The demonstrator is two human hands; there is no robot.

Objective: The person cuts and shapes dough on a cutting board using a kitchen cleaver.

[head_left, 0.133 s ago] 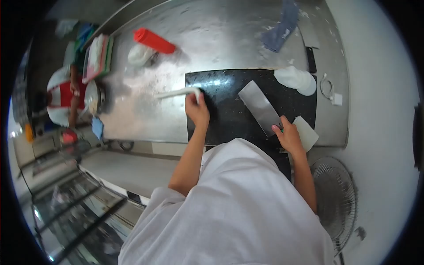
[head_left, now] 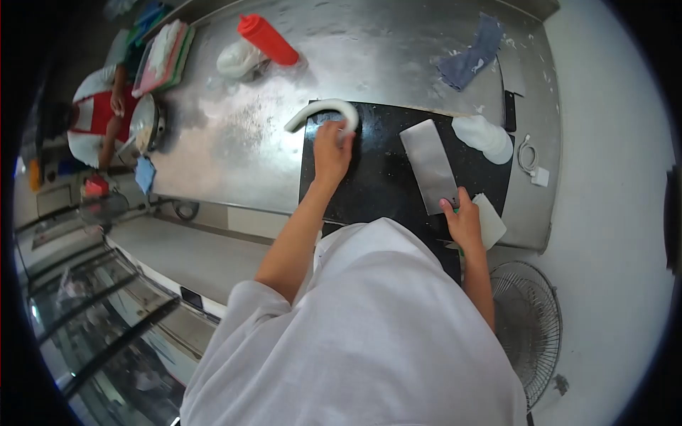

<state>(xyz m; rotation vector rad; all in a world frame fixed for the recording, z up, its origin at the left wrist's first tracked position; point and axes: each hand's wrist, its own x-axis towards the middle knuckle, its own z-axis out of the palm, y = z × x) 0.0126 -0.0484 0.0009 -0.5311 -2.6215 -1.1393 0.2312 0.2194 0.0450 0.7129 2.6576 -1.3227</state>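
My left hand (head_left: 331, 157) is closed on one end of a white dough rope (head_left: 323, 105). The rope curves like a hook over the back left corner of a black board (head_left: 383, 188), its free end reaching past the edge. My right hand (head_left: 466, 226) grips a cleaver (head_left: 430, 165) with a wide rectangular blade, held over the right part of the board; its handle is mostly hidden in my fingers. Overlapping white dough rounds (head_left: 484, 139) lie at the board's back right. Beside my right hand is a pale flat square piece (head_left: 491, 221), partly covered.
On the steel table (head_left: 369, 57) are a red squeeze bottle (head_left: 268, 40), a white bag (head_left: 241, 59), a grey-blue cloth (head_left: 472, 54), a black phone (head_left: 509, 111) and a white cable (head_left: 528, 156). A fan (head_left: 526, 326) stands at right. Another person (head_left: 106, 117) works at far left.
My left hand has shifted right and a little farther back over the board. The dough rope has gone from nearly straight to hooked. The cleaver blade points more directly away from me.
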